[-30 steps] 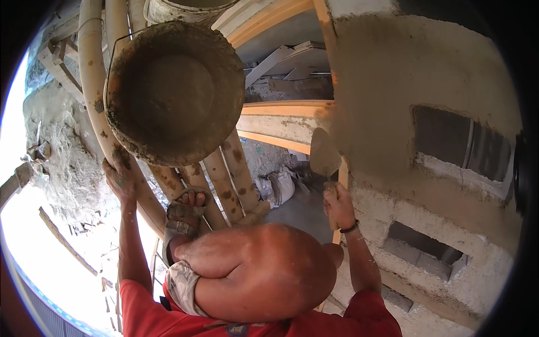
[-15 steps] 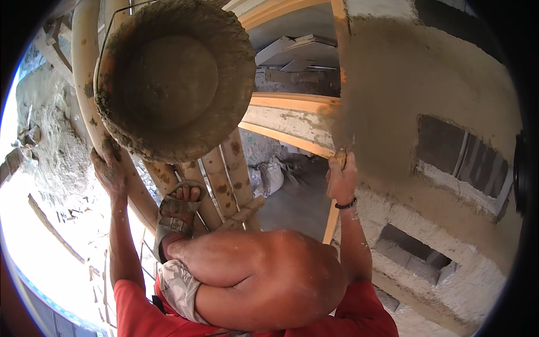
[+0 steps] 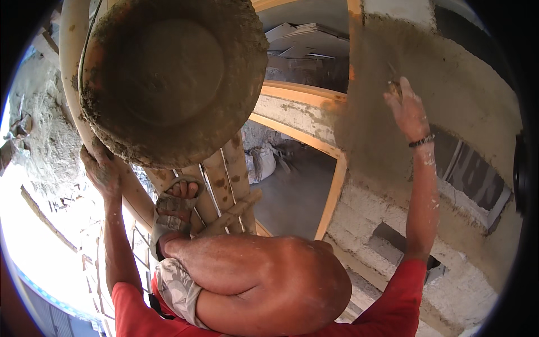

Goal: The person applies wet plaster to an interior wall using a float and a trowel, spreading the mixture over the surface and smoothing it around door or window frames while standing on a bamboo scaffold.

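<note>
My left hand [image 3: 101,171] grips a thick pale pole [image 3: 136,194] at the left edge of the plank staging, just below a large bucket [image 3: 168,78] coated in grey mortar, with a wire handle. My right hand [image 3: 405,109] is closed on the handle of a trowel [image 3: 395,87] high on the right, against freshly plastered grey wall [image 3: 449,73]; the blade is mostly hidden or indistinct against the plaster. My sandalled foot [image 3: 177,208] is on the planks below the bucket, with my bent knee at the bottom middle.
Pale planks [image 3: 234,180] form the staging. An orange timber frame [image 3: 337,188] surrounds openings onto a grey floor, white sacks [image 3: 261,163] and stacked boards [image 3: 306,33]. The wall at right has recesses [image 3: 469,174]. Bright rubble and a drop [image 3: 62,236] lie beyond the left edge.
My right hand has swept up and to the right across the wall with the trowel. My left hand stays on the pole; the view has shifted slightly, moving it and the bucket leftward in frame.
</note>
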{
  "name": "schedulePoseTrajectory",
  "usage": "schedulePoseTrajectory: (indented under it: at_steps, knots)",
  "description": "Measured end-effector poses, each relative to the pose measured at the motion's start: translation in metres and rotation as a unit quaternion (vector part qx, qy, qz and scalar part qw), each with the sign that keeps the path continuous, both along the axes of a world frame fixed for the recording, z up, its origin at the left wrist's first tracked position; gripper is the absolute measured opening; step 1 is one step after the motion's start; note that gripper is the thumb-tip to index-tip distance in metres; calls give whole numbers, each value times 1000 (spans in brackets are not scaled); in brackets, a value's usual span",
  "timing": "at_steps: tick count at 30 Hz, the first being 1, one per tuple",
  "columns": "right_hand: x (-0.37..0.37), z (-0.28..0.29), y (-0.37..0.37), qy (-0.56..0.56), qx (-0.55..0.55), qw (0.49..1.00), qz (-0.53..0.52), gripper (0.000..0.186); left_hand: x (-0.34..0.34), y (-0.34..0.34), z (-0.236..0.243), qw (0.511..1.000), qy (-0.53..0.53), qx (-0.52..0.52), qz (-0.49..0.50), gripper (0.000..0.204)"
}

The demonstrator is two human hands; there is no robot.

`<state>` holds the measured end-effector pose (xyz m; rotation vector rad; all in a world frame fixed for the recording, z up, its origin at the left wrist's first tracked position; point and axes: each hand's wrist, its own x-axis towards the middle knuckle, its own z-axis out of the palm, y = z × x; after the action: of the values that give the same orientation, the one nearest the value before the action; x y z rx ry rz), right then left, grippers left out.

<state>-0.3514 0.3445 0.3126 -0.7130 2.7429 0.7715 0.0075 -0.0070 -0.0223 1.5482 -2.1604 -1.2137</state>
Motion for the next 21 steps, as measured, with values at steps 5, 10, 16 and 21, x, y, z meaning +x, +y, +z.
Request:
schedulePoseTrajectory:
  at_steps: [5, 10, 16, 21]
  knots:
    - [-123, -18, -51, 26, 173, 975, 136, 38, -2, 1, 2, 1000, 19, 14, 3, 49]
    - [-207, -54, -80, 71, 240, 961, 117, 40, -3, 1, -1, 1000, -12, 20, 5, 49]
    - [-187, -54, -134, -6, 353, 933, 70, 46, 3, 2, -4, 1000, 4, 28, 8, 47]
    - [-187, -56, -118, -68, 304, 950, 9, 39, 6, 1, -11, 1000, 10, 29, -2, 45]
